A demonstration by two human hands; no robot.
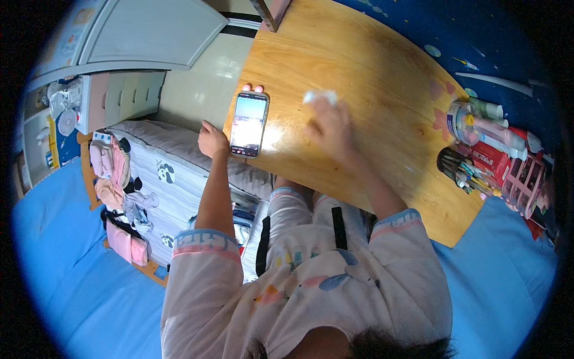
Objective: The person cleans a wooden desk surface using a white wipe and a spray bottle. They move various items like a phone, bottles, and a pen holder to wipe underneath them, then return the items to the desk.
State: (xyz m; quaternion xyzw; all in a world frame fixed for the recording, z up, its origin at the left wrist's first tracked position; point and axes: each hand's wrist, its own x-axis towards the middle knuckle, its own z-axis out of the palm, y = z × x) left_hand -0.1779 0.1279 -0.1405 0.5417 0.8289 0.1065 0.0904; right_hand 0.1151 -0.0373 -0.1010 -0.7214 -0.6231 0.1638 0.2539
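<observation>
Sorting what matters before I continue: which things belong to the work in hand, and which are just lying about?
In use, apparently:
- white wad, in the right hand
- wooden table, beneath it

Lying about, apparently:
- lit phone, beside the left hand
- dark pen cup
- pink basket
- clothes
</observation>
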